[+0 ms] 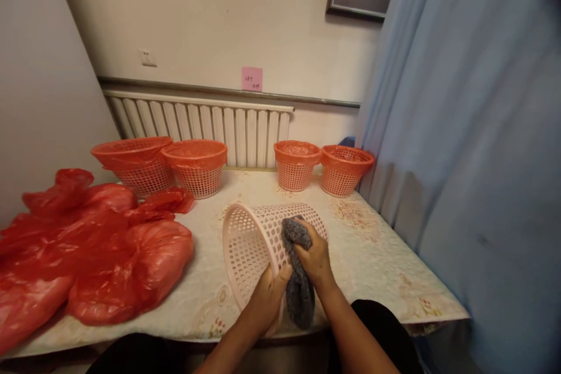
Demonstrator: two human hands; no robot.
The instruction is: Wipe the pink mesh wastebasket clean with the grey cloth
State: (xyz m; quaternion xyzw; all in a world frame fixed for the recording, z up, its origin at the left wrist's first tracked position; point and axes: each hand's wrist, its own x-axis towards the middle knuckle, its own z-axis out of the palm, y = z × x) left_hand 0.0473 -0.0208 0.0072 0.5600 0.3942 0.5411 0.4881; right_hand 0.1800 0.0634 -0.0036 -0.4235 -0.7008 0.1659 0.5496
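A pale pink perforated plastic basket (249,242) lies on its side near the front edge of the table, its mouth turned toward the left. My left hand (268,295) grips its rim at the near side. My right hand (314,258) is closed on a grey cloth (298,292) and presses it against the basket's outer wall. The lower end of the cloth hangs down over the table's front edge.
A heap of red plastic bags (87,251) fills the table's left side. Several baskets lined with red bags (197,166) stand along the back by a white radiator (201,123). A blue curtain (473,146) hangs at right. The table (377,263) has a floral cover.
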